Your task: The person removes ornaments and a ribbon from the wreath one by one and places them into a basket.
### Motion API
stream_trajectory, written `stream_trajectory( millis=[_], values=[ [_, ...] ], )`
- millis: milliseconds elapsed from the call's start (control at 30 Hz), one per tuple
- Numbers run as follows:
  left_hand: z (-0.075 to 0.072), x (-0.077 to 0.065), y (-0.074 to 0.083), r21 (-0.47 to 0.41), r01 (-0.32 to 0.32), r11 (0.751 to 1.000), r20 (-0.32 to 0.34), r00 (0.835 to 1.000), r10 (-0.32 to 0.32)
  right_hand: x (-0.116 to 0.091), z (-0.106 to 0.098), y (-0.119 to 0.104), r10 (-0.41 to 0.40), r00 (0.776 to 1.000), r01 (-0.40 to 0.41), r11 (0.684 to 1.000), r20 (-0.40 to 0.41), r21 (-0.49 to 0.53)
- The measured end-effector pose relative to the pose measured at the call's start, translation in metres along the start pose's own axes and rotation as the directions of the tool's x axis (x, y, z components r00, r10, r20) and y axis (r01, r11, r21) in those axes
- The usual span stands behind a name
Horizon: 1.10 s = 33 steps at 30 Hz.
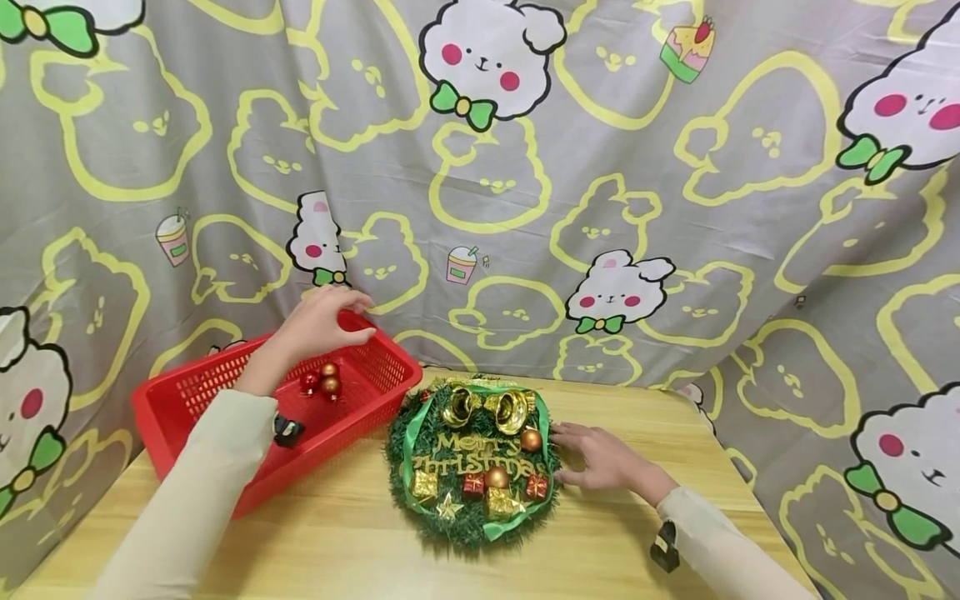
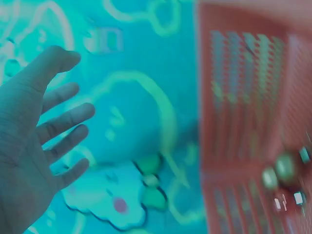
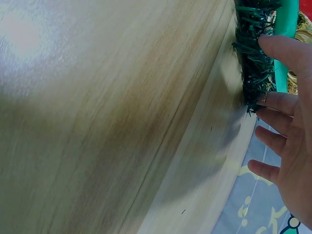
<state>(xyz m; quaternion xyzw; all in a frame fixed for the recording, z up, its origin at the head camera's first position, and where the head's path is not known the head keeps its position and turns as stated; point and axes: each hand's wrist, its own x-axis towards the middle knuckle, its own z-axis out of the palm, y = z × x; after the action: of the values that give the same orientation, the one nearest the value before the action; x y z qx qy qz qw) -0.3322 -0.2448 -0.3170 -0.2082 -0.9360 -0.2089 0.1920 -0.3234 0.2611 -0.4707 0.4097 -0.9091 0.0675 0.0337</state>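
Note:
Over the red plastic basket [image 1: 255, 492], my left hand [image 1: 322, 321] hovers with loosely bent fingers and nothing in them. The left wrist view shows its fingers [image 2: 68, 114] spread apart beside the basket. Small shiny Christmas balls [image 1: 330, 385], red and gold, lie on the basket floor below. To the right lies a round green Christmas wreath [image 1: 480, 533] with gold bells [image 1: 512, 412], a gold "Merry Christmas" sign [image 1: 480, 454], gift boxes [image 1: 474, 484], orange-brown balls [image 1: 531, 440] and a green ribbon [image 1: 411, 442]. My right hand [image 1: 600, 457] rests at the wreath's right edge, fingers extended against the tinsel [image 3: 253, 53].
Basket and wreath stand on a light wooden table [image 1: 637, 550]. Behind the table hangs a grey curtain [image 1: 525, 308] printed with cartoon animals, close to the table's back edge. Black straps [image 1: 664, 546] sit on both wrists.

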Motion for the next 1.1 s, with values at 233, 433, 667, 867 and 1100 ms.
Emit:
stream_trajectory(
  millis=[233, 433, 667, 867, 1100],
  values=[
    [0.020, 0.001, 0.049, -0.118, -0.044, 0.992, 0.009, 0.999, 0.045, 0.000, 0.000, 0.001, 0.010, 1.000, -0.010, 1.000, 0.005, 0.001],
    [0.054, -0.001, 0.085, -0.238, -0.126, 0.963, 0.076, 0.986, 0.148, -0.001, -0.001, -0.001, 0.021, 1.000, -0.021, 1.000, 0.015, 0.010],
    [0.094, -0.001, 0.111, -0.487, -0.132, 0.863, 0.252, 0.925, 0.284, -0.001, -0.002, -0.003, 0.027, 0.999, -0.028, 0.999, 0.020, 0.027],
    [0.122, 0.000, 0.122, -0.617, -0.079, 0.783, 0.413, 0.815, 0.407, 0.000, -0.002, -0.003, 0.024, 1.000, -0.024, 0.999, 0.014, 0.022],
    [0.155, 0.000, 0.123, -0.654, -0.016, 0.757, 0.538, 0.694, 0.479, -0.001, -0.001, -0.001, 0.016, 1.000, -0.016, 1.000, -0.001, 0.012]
  ],
)
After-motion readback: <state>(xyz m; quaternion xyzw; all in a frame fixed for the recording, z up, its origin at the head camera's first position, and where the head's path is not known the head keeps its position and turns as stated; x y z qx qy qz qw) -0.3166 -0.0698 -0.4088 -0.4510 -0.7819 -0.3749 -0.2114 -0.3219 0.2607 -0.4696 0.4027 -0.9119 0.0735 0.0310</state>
